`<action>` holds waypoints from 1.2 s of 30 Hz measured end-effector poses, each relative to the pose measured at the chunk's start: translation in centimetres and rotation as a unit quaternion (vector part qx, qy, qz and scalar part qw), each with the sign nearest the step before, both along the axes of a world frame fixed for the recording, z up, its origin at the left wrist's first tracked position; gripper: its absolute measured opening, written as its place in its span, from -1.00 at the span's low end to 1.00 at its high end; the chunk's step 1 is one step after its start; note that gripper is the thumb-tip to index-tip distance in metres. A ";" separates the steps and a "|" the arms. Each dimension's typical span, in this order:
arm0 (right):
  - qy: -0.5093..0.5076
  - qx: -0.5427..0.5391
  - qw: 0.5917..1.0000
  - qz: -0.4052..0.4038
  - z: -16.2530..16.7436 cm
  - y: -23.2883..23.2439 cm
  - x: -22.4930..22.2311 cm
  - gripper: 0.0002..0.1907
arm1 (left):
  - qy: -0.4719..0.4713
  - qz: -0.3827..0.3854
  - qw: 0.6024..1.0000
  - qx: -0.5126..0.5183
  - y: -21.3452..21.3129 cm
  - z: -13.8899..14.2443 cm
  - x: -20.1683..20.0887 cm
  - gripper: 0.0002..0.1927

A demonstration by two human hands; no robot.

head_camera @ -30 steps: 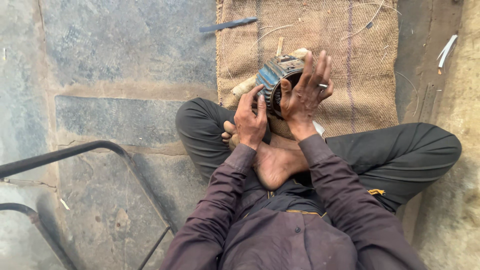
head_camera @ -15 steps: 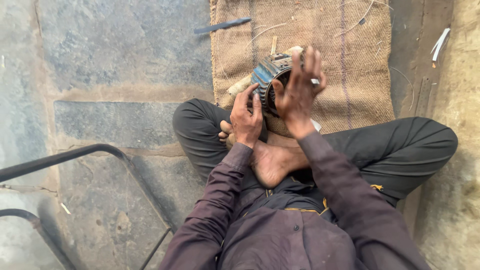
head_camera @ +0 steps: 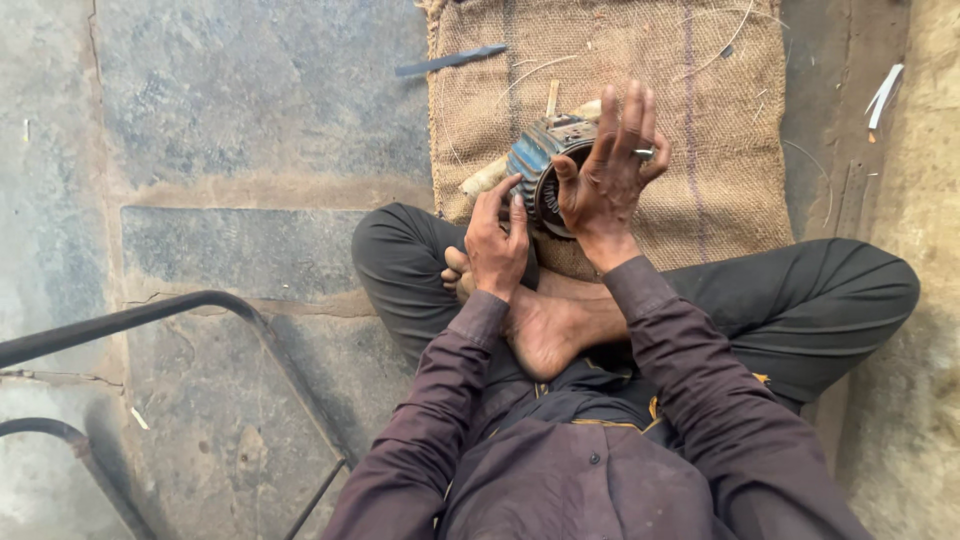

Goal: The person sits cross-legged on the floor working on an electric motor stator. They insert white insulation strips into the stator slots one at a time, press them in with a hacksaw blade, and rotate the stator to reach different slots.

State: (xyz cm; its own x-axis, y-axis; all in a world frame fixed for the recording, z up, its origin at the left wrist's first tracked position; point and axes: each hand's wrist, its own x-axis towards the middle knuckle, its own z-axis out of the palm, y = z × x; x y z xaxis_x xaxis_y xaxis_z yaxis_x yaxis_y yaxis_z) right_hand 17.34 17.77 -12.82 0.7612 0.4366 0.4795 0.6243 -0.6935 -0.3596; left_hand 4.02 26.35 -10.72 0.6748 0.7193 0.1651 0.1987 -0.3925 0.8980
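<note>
Landmark: burlap mat (head_camera: 700,150). Left of it lie bare stone floor (head_camera: 220,120) and a metal bar (head_camera: 450,60) at its edge. On its near edge stands the ribbed motor housing (head_camera: 540,165). Left hand (head_camera: 497,245): fingers curled, touching the housing rim. Right hand (head_camera: 610,165): fingers spread open, palm against the housing opening. Step judged: working the housing's open end; firm bracing needed. Mat beyond offers room.

We see a burlap sack (head_camera: 720,150) spread on the stone floor (head_camera: 250,130), with a flat blue-grey metal strip (head_camera: 450,60) lying at its upper left edge. Dark bent metal tubing (head_camera: 150,315) crosses the floor at lower left, and white scraps (head_camera: 885,92) lie near the right wall.
</note>
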 end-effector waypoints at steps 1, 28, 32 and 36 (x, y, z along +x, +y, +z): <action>-0.012 -0.027 1.000 0.001 0.0 0.1 0.1 -0.11 | 0.005 0.003 1.000 -0.006 -0.1 0.1 0.0 -0.73; 0.057 0.092 0.994 0.028 2.3 -3.6 -2.9 -0.38 | -0.003 0.005 1.000 -0.002 0.2 -0.2 0.2 -0.72; 0.110 -0.021 0.993 0.024 2.2 -7.9 -6.1 -0.58 | 0.008 0.005 1.000 -0.013 0.2 -0.4 0.5 -0.71; 0.113 0.013 0.993 0.021 1.1 -8.4 -6.3 -0.20 | -0.002 0.005 1.000 -0.010 -0.2 -0.5 0.5 -0.72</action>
